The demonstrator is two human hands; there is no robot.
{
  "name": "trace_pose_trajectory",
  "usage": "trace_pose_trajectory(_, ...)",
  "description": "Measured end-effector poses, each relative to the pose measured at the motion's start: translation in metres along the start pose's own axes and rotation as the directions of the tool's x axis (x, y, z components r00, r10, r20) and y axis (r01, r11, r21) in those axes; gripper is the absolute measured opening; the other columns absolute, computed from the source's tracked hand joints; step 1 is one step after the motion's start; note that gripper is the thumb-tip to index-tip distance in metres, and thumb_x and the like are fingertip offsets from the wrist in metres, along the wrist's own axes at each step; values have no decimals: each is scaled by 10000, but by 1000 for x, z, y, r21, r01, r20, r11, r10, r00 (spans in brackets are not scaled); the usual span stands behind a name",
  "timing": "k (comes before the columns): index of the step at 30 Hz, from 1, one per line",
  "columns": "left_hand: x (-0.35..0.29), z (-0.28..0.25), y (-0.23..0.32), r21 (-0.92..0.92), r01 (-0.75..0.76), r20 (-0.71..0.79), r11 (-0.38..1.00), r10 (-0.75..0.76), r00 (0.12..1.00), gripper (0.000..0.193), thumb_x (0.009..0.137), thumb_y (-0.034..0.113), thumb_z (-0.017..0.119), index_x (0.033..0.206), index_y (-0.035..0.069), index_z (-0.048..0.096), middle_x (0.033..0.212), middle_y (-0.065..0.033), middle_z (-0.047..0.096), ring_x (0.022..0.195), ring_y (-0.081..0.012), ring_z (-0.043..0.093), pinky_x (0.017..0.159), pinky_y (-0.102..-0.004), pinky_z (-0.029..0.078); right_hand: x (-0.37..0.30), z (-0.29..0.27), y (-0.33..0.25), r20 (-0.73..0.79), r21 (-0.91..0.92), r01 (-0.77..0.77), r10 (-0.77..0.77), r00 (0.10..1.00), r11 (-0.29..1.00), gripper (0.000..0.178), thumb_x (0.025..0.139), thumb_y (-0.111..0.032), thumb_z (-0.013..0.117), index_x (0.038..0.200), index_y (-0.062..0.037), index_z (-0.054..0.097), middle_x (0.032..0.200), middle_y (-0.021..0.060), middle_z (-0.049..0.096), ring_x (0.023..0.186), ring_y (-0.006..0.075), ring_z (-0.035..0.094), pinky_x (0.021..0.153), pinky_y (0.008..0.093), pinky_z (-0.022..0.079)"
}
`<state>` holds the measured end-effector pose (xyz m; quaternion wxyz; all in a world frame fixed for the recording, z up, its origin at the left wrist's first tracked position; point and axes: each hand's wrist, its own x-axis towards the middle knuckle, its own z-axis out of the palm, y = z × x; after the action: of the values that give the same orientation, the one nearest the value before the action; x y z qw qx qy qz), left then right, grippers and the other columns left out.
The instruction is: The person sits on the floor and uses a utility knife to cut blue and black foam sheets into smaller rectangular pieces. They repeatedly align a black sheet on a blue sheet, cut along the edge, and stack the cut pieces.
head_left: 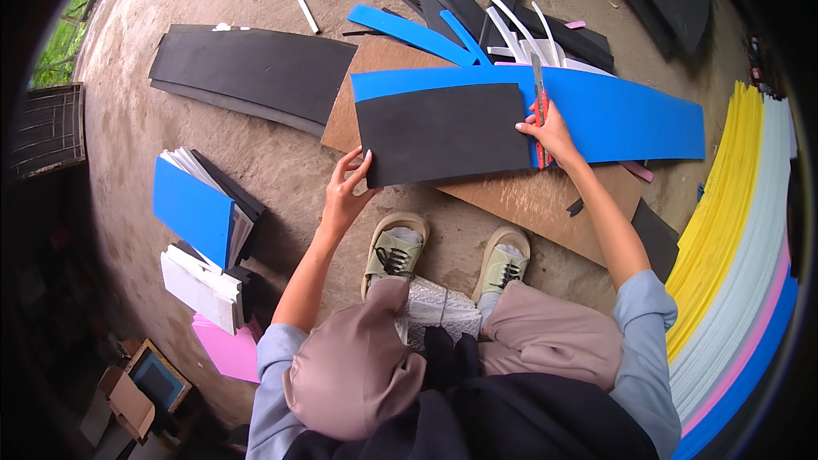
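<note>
Sheet, black, foam-like (pixel 443 136): one, near-rectangular, matte, upper edge slightly bowed; lies flat across long blue foam-like sheet (pixel 630 119), brown wooden board (pixel 537 211) beneath. Left hand (pixel 342 194): thumb and fingers apart, fingertips at its left edge. Right hand (pixel 552 135): clamped on red-handled cutter knife (pixel 540 104), at its right edge.

Soft light falls across a stained, rough brown floor (pixel 213 0), with greenery (pixel 64 47) upper left.
</note>
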<state>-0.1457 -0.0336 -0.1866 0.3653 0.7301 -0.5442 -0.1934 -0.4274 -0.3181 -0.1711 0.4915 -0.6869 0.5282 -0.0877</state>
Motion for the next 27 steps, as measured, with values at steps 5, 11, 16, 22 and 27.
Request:
trace_pose_trajectory(5, 0, -1, 3, 8, 9, 10, 1000, -9, 1000, 750, 547, 6, 788, 1234, 170, 538, 1262, -78, 454, 909, -193, 578, 791, -335, 543, 2, 3, 3, -6, -32, 26, -27, 1000, 999, 478, 662, -189, 774, 996, -40, 467, 822, 72, 603, 789, 170, 599, 760, 309, 471)
trace_pose_trajectory(11, 2, -3, 11, 87, -7, 32, 996, 4, 999, 749, 569, 10, 778, 1255, 160, 516, 1270, -96, 441, 945, -212, 571, 817, -347, 525, 7, 5, 10, -7, -30, 47, -48, 999, 998, 467, 668, -172, 774, 986, -34, 461, 817, 71, 590, 778, 163, 591, 750, 298, 473)
trace_pose_trajectory(16, -1, 1, 17, 315, -118, 24, 942, 116, 993, 793, 585, 43, 764, 1303, 151, 444, 1305, -162, 387, 1132, -312, 464, 930, -418, 436, 14, 9, 11, 1, -98, 21, -21, 1000, 995, 511, 648, -217, 792, 986, -20, 463, 836, 104, 604, 804, 218, 613, 762, 339, 482)
trace_pose_trajectory(22, 2, 12, 28, 515, -186, 167, 837, 115, 979, 942, 647, 308, 757, 1356, -42, 246, 1443, -235, 150, 1337, -383, 173, 1083, -504, 155, 18, 6, 16, 4, -80, 27, -27, 1000, 996, 512, 645, -213, 794, 985, -16, 465, 856, 109, 605, 827, 218, 611, 777, 337, 478)
trace_pose_trajectory(27, 46, 57, 73, 480, -299, 258, 825, 193, 947, 1042, 690, 526, 661, 1391, -40, 138, 1457, -230, 115, 1372, -339, 66, 1090, -514, 29, 12, 10, 7, 8, -62, 11, -11, 1000, 998, 491, 660, -185, 783, 1004, -24, 472, 845, 81, 577, 804, 179, 583, 757, 316, 471)
